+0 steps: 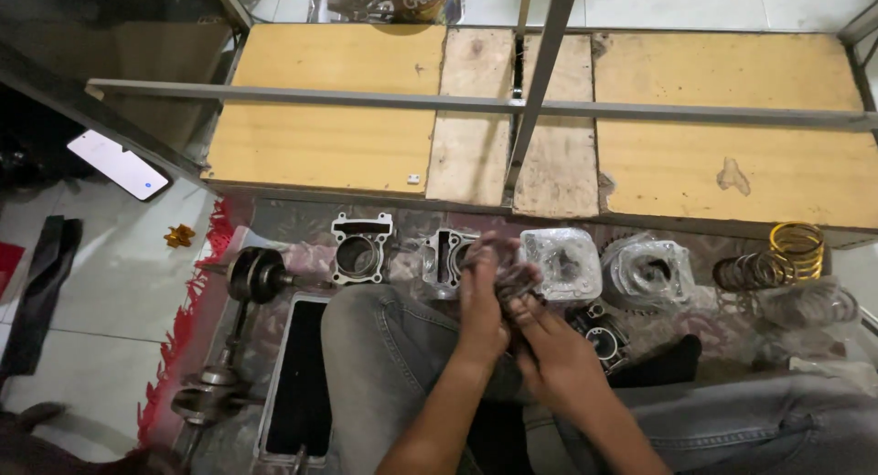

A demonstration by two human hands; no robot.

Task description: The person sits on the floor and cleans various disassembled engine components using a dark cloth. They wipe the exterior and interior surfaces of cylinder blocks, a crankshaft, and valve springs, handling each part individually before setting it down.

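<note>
My left hand (482,303) and my right hand (560,358) meet above my knee in grey jeans (384,356). Together they grip a small dark part (514,276); its fingers blur it and its shape is unclear. Just beyond the hands lie metal engine cylinders on the mat: a bare one (360,248), a second (445,256) partly behind my left hand, and two wrapped in clear plastic (562,260) (646,269). Another dark cylinder part (602,333) sits beside my right hand.
A crankshaft (258,274) and a second one (212,394) lie at the left beside a black tray (300,374). Coil springs (794,251) rest at the right. A low wooden shelf (329,118) with a metal frame (540,73) stands ahead. A phone (119,164) lies on the tiled floor.
</note>
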